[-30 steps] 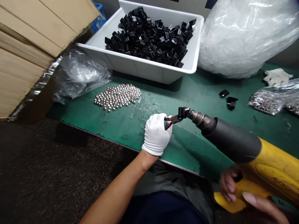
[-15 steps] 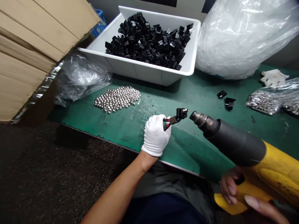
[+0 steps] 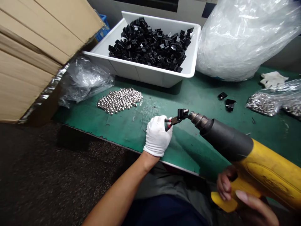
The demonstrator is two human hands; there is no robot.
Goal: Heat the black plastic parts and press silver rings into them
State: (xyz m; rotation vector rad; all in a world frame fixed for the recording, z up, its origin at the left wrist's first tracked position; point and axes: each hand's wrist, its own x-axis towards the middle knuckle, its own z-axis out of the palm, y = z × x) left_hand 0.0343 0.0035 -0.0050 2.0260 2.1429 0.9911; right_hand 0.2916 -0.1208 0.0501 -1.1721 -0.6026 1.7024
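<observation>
My left hand (image 3: 157,135), in a white glove, is closed around the handles of pliers (image 3: 174,121). Their jaws grip a black plastic part (image 3: 181,113), from which a small silver metal piece (image 3: 186,111) sticks out to the right. My bare right hand (image 3: 235,188) is wrapped round the grip of a yellow and black heat gun (image 3: 235,147). The gun's metal nozzle (image 3: 196,119) points up and left, very close to the silver piece; whether they touch I cannot tell.
A white bin (image 3: 162,79) of black plastic parts stands at the back. Small metal rings (image 3: 119,99) lie spread on the green table (image 3: 150,105). Two loose black parts (image 3: 229,105), bagged metal pieces (image 3: 263,103) and a large plastic sack (image 3: 230,40) are rightward; a cardboard box (image 3: 30,56) is left.
The heat gun has moved left, bringing its nozzle closer to the silver piece. My left hand with the pliers stays nearly still. The view has shifted slightly.
</observation>
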